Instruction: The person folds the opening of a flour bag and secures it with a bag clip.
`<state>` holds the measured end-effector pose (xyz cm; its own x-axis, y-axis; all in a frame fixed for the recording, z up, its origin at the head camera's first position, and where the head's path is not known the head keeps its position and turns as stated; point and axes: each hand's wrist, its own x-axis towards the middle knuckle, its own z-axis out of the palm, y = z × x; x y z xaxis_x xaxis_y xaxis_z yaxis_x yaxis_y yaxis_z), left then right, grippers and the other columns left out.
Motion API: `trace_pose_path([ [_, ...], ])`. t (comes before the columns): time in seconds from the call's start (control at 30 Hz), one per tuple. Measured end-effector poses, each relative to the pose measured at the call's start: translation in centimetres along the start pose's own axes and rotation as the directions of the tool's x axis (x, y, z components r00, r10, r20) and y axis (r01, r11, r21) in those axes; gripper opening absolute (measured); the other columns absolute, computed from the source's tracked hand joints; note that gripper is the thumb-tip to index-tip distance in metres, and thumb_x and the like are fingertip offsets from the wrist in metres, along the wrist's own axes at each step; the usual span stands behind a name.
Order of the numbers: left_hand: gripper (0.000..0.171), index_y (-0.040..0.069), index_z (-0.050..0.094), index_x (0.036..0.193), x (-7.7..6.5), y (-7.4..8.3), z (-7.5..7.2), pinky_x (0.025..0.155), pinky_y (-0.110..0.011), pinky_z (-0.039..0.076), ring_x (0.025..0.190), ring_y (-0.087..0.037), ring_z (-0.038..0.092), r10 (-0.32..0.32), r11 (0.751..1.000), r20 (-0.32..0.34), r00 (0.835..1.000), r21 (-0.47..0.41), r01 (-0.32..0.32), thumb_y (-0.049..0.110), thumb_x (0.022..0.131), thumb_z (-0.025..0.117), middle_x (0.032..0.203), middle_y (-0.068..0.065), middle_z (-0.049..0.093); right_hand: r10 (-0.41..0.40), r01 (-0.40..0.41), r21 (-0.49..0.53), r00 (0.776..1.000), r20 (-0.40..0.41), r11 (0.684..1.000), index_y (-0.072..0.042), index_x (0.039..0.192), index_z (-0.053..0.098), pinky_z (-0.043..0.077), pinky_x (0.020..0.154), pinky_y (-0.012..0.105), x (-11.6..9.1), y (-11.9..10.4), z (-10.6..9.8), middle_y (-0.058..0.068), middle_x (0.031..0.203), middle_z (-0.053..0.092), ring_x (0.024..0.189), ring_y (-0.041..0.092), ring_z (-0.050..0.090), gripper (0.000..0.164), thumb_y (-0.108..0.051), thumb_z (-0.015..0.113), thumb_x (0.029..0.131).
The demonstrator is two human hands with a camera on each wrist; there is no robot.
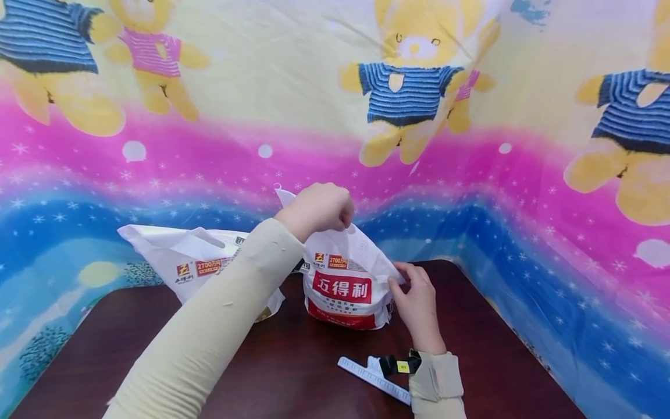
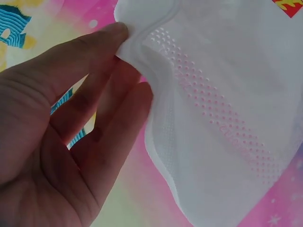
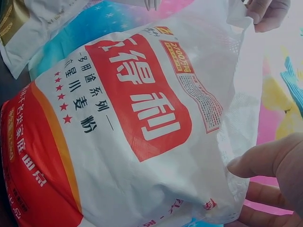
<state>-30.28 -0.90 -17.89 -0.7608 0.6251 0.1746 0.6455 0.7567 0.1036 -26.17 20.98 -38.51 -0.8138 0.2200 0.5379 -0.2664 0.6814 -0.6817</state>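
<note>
A white and red flour bag stands upright on the dark table, its lettered front toward me. My left hand reaches across from the left and pinches the upper edge of the bag. In the left wrist view, the thumb and a fingertip of the left hand press the white plastic between them, beside a band of embossed dots. My right hand pinches the bag's right side edge. In the right wrist view, the right thumb lies on the front while the other fingers go behind the edge.
A second similar bag with a handle slot leans at the left, partly behind my left sleeve. A pale ruler lies on the table near my right wrist. Behind hangs a bear-patterned cloth.
</note>
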Motion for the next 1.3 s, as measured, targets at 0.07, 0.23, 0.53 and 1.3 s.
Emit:
trace_pose_path([
  [0.07,0.011,0.015,0.079,0.1,0.0,0.0,0.0,0.082,-0.032,0.058,0.091,-0.018,0.064,0.006,1.0,-0.009,1.0,-0.004,-0.006,0.012,0.089,0.08,0.097,-0.001,0.072,-0.004,0.004,0.0,1.0,-0.002,1.0,-0.004,0.124,0.067,0.057,0.09,0.051,0.0,0.0,0.0,0.018,0.119,0.061,0.106,0.031,0.062,0.033,-0.007,0.075,0.091],
  [0.23,0.013,0.015,0.079,0.1,0.0,0.2,-0.1,0.081,-0.032,0.058,0.091,-0.018,0.064,0.027,1.0,-0.028,0.999,-0.005,-0.027,0.013,0.087,0.081,0.096,-0.001,0.072,-0.023,0.023,0.002,1.0,-0.009,1.0,-0.003,0.123,0.068,0.057,0.089,0.051,0.1,0.0,-0.2,0.018,0.117,0.062,0.105,0.031,0.062,0.033,-0.006,0.075,0.091],
  [0.53,0.011,0.015,0.079,0.096,-0.2,0.7,-0.3,0.079,-0.032,0.057,0.087,-0.018,0.064,0.057,0.998,-0.072,0.996,0.028,-0.055,0.016,0.086,0.083,0.092,0.0,0.072,-0.03,0.03,0.013,0.999,-0.025,0.999,-0.003,0.121,0.069,0.057,0.089,0.051,0.0,-0.1,-0.4,0.018,0.115,0.062,0.103,0.031,0.064,0.033,-0.005,0.077,0.089],
  [1.3,0.014,0.018,0.08,0.101,-0.3,0.3,-0.4,0.081,-0.033,0.057,0.089,-0.017,0.064,0.011,0.999,-0.046,0.999,0.046,-0.009,0.018,0.087,0.082,0.098,0.001,0.073,0.152,-0.101,-0.142,0.897,0.415,0.985,-0.007,0.106,0.063,0.059,0.077,0.039,-0.3,-0.9,-2.2,0.007,0.096,0.065,0.085,0.021,0.059,0.025,-0.01,0.079,0.088],
])
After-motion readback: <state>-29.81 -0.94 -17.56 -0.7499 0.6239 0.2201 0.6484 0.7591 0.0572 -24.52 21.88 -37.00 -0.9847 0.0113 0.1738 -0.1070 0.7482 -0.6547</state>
